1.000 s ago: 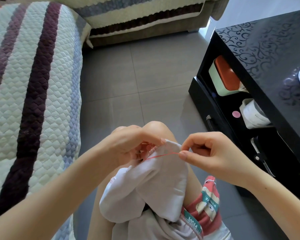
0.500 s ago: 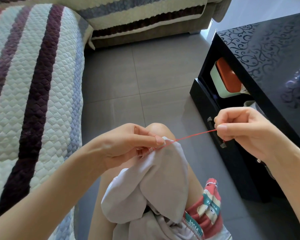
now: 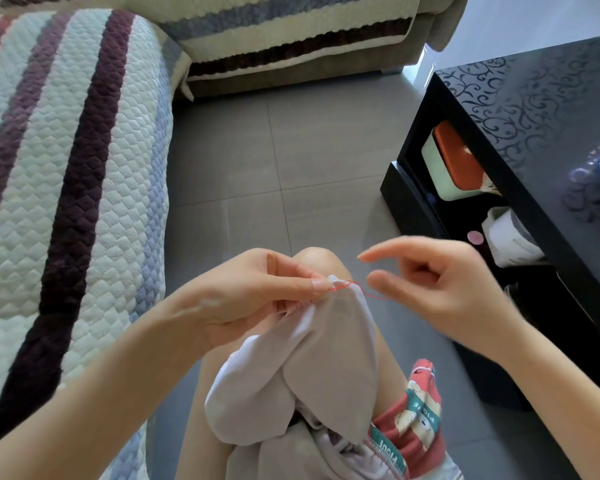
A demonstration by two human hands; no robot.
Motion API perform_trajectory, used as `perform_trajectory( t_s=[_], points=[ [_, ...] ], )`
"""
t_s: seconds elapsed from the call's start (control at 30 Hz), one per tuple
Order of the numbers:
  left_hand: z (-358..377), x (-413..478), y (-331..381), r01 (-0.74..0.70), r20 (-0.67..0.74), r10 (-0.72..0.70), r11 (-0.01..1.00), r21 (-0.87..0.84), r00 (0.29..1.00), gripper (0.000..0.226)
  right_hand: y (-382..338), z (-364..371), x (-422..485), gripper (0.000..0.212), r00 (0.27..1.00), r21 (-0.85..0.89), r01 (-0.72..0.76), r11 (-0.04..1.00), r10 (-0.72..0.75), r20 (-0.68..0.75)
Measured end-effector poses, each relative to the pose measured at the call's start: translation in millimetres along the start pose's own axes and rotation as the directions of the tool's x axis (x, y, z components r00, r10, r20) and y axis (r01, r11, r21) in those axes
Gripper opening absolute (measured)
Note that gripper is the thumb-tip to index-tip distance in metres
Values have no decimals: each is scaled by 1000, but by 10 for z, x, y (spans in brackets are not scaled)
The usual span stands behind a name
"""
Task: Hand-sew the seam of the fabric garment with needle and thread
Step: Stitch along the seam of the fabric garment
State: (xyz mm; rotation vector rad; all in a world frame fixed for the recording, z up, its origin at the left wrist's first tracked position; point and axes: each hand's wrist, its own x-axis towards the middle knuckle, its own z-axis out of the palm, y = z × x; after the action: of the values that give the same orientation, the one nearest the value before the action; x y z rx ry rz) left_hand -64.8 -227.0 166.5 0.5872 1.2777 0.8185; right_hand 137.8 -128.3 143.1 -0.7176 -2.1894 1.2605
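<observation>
Garment [image 3: 329, 358] seam seems partly sewn, unfinished: left hand [image 3: 257, 299] pinches its edge, red thread [image 3: 358, 289] loops slack, right hand [image 3: 440, 289] hangs open, holding nothing; needle unseen.

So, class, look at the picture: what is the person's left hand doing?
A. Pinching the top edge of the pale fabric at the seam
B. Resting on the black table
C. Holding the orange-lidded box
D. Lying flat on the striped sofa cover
A: the left hand pinches the top edge of the pale fabric over the knee, just where the red thread comes out.
</observation>
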Motion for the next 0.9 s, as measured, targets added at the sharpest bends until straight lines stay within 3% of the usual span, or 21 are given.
perform_trajectory(
  t_s=[0.1, 0.3, 0.47, 0.63, 0.8, 0.9],
  points=[
    [-9, -9, -6, -2, 4, 2, 1000, -3, 1000, 12, 17, 204, -37, 26, 996, -105, 73, 992, -67, 53],
    [9, -56, -32, -22, -97, 26, 999, 44, 995, 3, -14, 265, -66, 18, 987, -309, 126, 943, -150, -53],
    [16, -72, -50, 15, -144, -7, 998, 54, 990, 11, -25, 278, -109, 17, 964, -461, 192, 866, -254, -75],
    [47, -56, -65, 16, -165, 3, 993, 115, 986, 12, 39, 270, -177, 26, 943, -506, 245, 827, -325, -75],
    [96, -39, -48, -39, -145, 95, 935, 353, 985, 41, 51, 287, -161, 28, 946, -484, 237, 843, -313, -82],
    [120, -29, -22, -23, -157, 100, 904, 427, 983, 42, 30, 284, -146, 27, 944, -484, 241, 841, -320, -87]
  ],
)
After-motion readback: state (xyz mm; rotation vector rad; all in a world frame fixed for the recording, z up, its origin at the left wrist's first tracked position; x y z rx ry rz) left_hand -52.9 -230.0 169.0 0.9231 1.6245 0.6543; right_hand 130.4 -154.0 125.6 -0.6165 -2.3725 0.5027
